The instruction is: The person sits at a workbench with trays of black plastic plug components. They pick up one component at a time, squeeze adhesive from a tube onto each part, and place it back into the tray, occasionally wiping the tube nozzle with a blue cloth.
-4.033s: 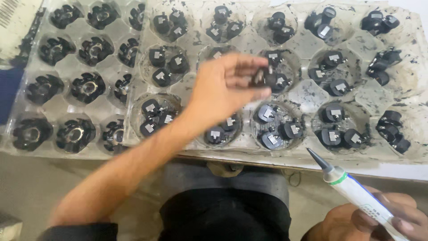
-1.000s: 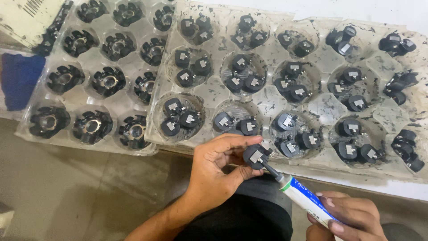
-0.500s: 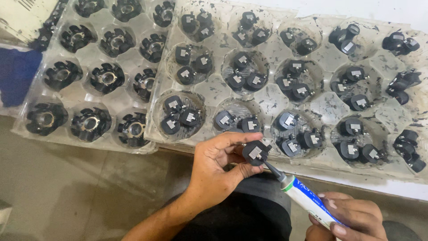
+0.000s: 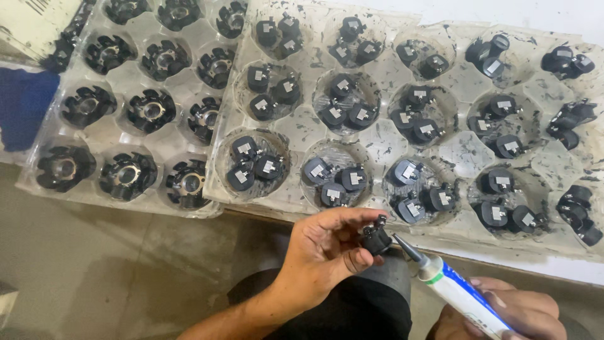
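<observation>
We note the left hand (image 4: 327,252) clamped on a small black part (image 4: 376,239), tilted toward the nozzle; the right hand (image 4: 509,311) grips the glue tube (image 4: 456,293), tip just beside it; the clear tray (image 4: 440,151) keeps spares near.

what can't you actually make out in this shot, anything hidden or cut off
- Head view: the tube and right hand are cut off by the bottom edge.
- Head view: the left hand fingers cover part of the small black part; its underside is hidden.
- Head view: whether the nozzle touches the part is too small to tell.
- Head view: the left clear tray is cut by the top edge.
</observation>
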Tool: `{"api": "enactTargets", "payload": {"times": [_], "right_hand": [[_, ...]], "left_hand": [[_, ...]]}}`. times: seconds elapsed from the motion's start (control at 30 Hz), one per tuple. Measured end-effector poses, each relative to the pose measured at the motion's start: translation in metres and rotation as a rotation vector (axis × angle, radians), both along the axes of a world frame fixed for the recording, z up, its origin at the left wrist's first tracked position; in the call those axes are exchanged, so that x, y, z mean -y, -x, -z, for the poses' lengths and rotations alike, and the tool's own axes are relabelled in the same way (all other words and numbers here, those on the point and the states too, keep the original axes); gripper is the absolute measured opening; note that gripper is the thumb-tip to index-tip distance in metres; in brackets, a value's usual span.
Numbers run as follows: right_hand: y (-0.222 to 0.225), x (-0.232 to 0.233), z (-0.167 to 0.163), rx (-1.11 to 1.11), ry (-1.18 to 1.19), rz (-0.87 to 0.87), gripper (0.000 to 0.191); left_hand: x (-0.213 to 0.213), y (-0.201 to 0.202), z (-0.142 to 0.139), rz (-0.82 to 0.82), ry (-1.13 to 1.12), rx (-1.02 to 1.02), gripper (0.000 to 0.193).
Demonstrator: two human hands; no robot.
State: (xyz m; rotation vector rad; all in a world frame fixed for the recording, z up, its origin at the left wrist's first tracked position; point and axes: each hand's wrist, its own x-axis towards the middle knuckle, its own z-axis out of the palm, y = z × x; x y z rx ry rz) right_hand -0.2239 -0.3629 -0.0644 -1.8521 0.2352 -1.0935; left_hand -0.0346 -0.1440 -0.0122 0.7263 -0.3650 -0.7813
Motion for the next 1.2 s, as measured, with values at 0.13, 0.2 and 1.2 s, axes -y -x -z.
{"api": "enactTargets", "payload": {"times": [0.13, 0.2, 1.2], "right_hand": [[-0.006, 0.002, -0.017, -0.083, 0.240, -0.215, 0.024], [-0.016, -0.008, -0.015, -0.011, 0.300, -0.135, 0.039], [0.033, 0.012, 0.055, 0.092, 0.103, 0.244, 0.043]], "left_hand": [[-0.001, 0.001, 0.008, 0.029, 0.001, -0.023, 0.046], [-0.002, 0.000, 0.011, 0.045, 0.001, -0.055, 0.046], [0.040, -0.113, -0.034, -0.045, -0.404, 0.571, 0.049]]}}
